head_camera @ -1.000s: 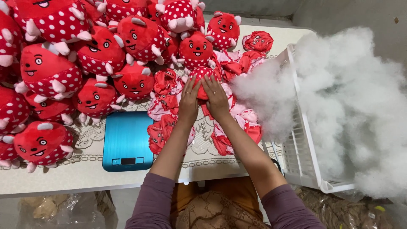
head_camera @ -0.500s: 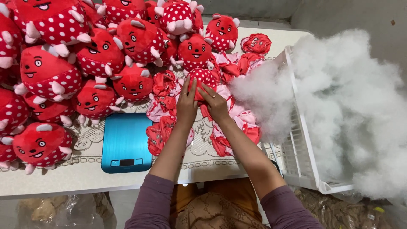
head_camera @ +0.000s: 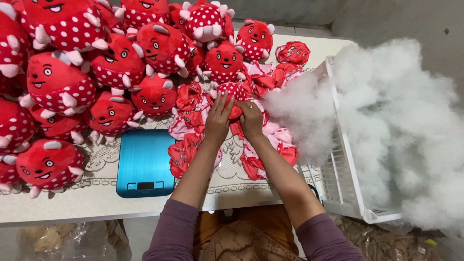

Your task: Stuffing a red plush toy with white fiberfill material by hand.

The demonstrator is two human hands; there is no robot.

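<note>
Left hand [head_camera: 216,121]: fingers closed over the left side of a red toy skin [head_camera: 234,99], pressing down on it.
Right hand [head_camera: 251,118]: fingers curled on the skin's right side, gripping the cloth; a ring shows on one finger.
Skin: a limp, dotted red plush shell, unfilled or only partly filled, lying on the table [head_camera: 72,200] between both hands, on top of a heap of flat skins [head_camera: 191,113].
Handling: likely very light, soft and floppy; it should crumple under any grip and cannot break. Best taken by the edge of its opening, which the hands hide, so I cannot tell where it lies.
Stuffing [head_camera: 391,125]: loose white fibre piled in and over a white basket [head_camera: 340,174] to the right, just beside the right hand; fluffy and clingy, probably sheds wisps.
Filled toys [head_camera: 116,63]: round red plush figures with faces, stacked to the left and behind.
Scale [head_camera: 144,162]: blue, flat, left of the forearms, bare on top.
</note>
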